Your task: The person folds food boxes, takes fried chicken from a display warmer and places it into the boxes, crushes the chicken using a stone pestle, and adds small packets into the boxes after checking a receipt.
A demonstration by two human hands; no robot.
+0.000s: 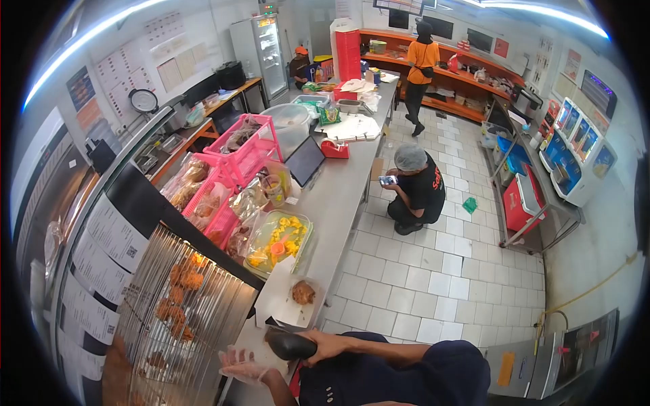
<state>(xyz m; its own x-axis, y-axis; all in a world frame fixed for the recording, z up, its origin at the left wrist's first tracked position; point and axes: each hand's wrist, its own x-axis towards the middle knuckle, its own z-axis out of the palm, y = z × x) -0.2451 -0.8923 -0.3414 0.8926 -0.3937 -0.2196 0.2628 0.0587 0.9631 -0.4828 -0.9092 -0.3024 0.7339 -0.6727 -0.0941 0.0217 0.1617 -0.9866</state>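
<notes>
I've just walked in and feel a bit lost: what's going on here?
The right hand grips a dark object I can't identify. The gloved left hand is open nearby, seemingly holding nothing. On the counter, a brown fried-looking piece sits in an open white box, near a clear tray of yellow pieces with an orange scoop. Further off, a crouching co-worker holds a phone.

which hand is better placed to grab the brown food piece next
Probably the left hand: it is gloved, open and looks empty. The right hand, though nearer the brown food piece, grips a black object.
</notes>
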